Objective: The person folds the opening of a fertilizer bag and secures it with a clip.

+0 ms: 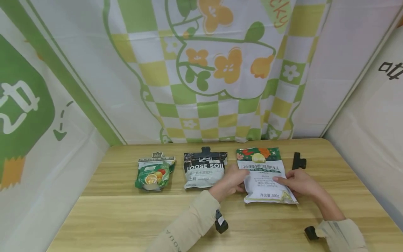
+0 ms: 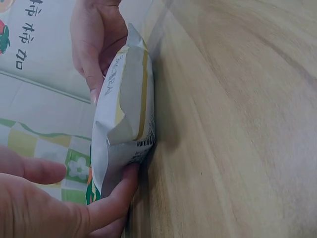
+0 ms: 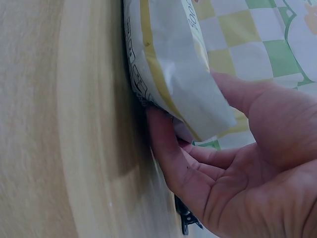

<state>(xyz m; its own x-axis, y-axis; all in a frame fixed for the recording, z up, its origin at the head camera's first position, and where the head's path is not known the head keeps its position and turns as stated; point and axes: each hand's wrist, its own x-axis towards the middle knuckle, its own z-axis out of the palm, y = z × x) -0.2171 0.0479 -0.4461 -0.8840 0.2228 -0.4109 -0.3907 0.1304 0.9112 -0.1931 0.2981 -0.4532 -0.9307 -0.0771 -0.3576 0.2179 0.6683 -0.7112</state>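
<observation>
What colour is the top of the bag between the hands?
The bag's top is mostly green, clearest in the head view.

Left hand [image 1: 231,179], right hand [image 1: 301,182], thumbs [image 2: 43,171] uppermost

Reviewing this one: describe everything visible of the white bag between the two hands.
The white bag looks like smooth plastic, plump, with a green, flower-printed top, dark lettering, "500g" near the bottom and a gold stripe across its bottom end. It is face up, on or just above the table; which, I cannot tell. The left hand holds its left side, fingers underneath; the right hand grips its right side, thumb on the front.
</observation>
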